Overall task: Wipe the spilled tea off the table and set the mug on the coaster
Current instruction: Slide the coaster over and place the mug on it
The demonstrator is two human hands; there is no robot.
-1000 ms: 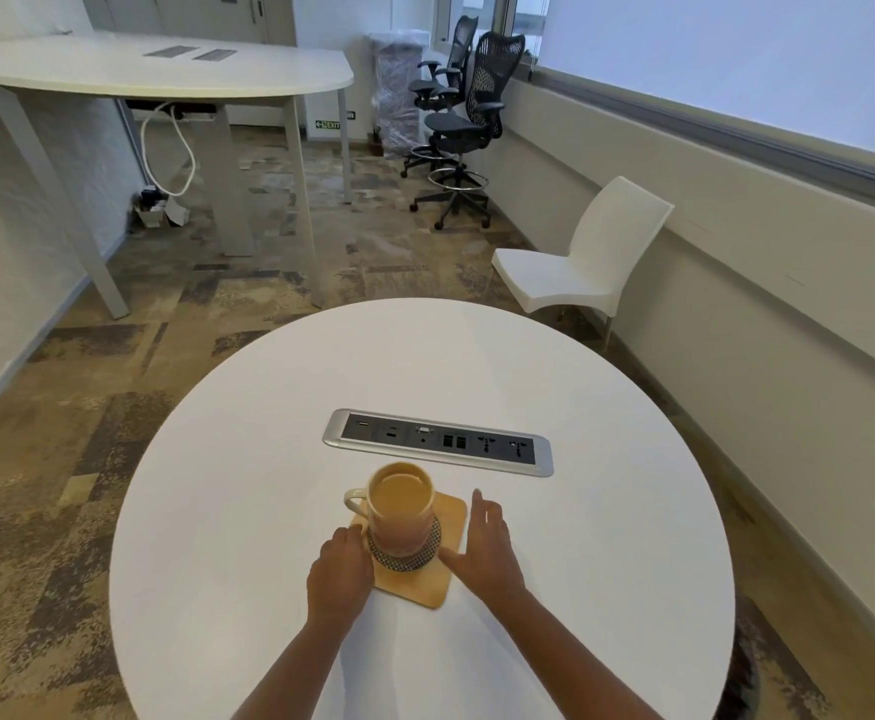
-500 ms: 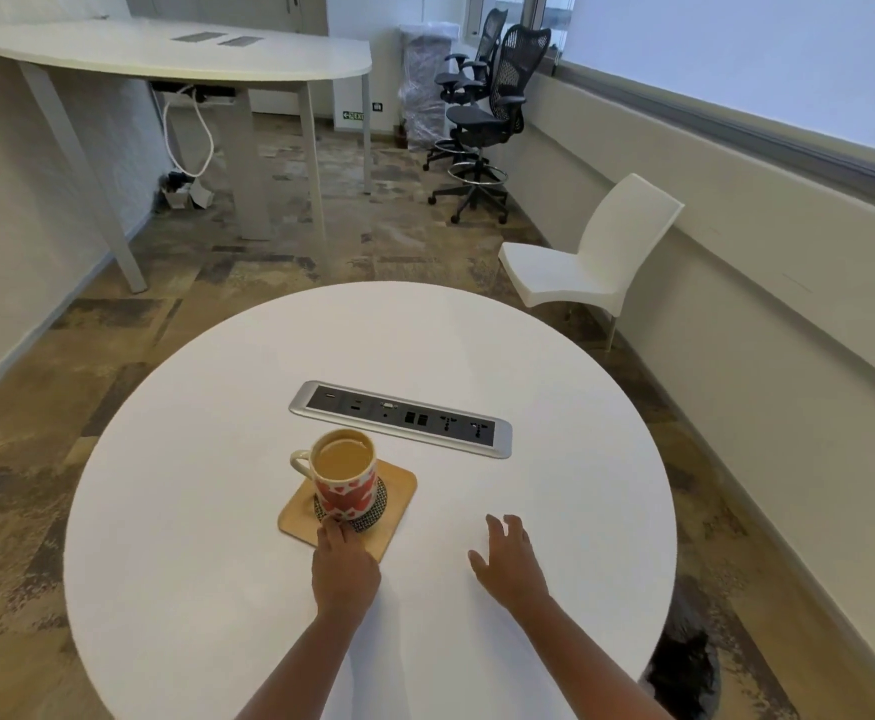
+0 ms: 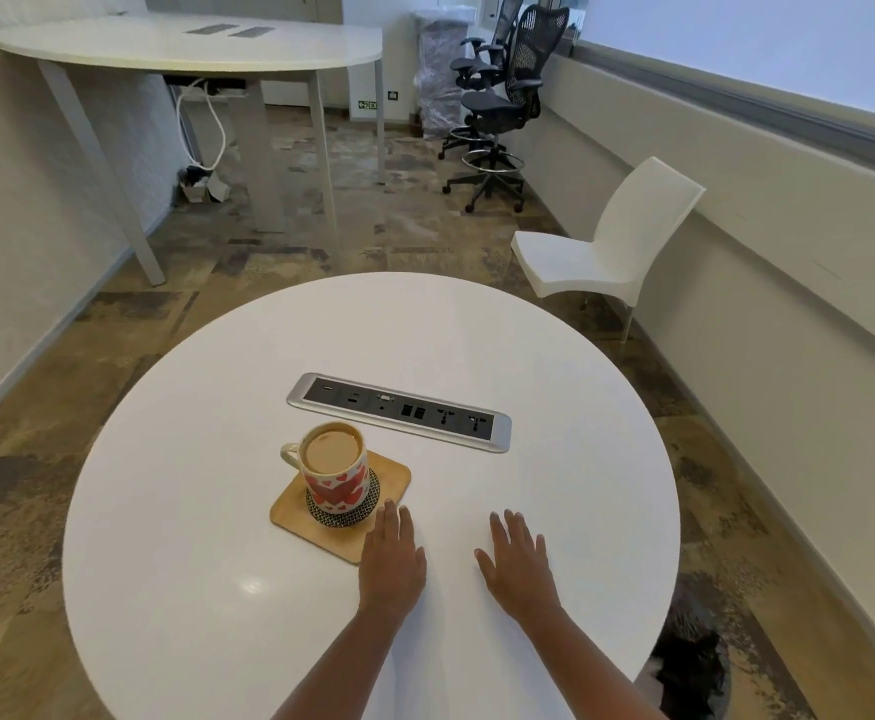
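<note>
Mug: the mug (image 3: 335, 467) is white with a red heart pattern, handle to the left, filled close to the rim with milky tea. It stands upright.
Mug position: on a round dark patterned coaster (image 3: 344, 504), which lies on a square wooden board (image 3: 341, 504) left of the table centre.
Left hand: the left hand (image 3: 392, 556) lies palm down, fingers extended and close together, holding nothing. Fingertips are at the near right corner of the wooden board, apart from the mug.
Right hand: the right hand (image 3: 518, 561) lies palm down on bare tabletop, fingers slightly spread, holding nothing, well to the right of the board.
Surface: a round white table (image 3: 191, 511) with a recessed silver socket panel (image 3: 399, 412) just behind the mug. No tea stain can be made out on the top.
Room: patterned brown carpet; a white plastic chair (image 3: 606, 241) at right, black office chairs (image 3: 497, 96) at the back, a second white table (image 3: 185, 44) at upper left.
Change from earlier frames: one second ago both hands flanked the mug at the board. Half a second ago the left hand was at the mug base; it is now drawn off to the board corner. The right hand has moved away to the right.
</note>
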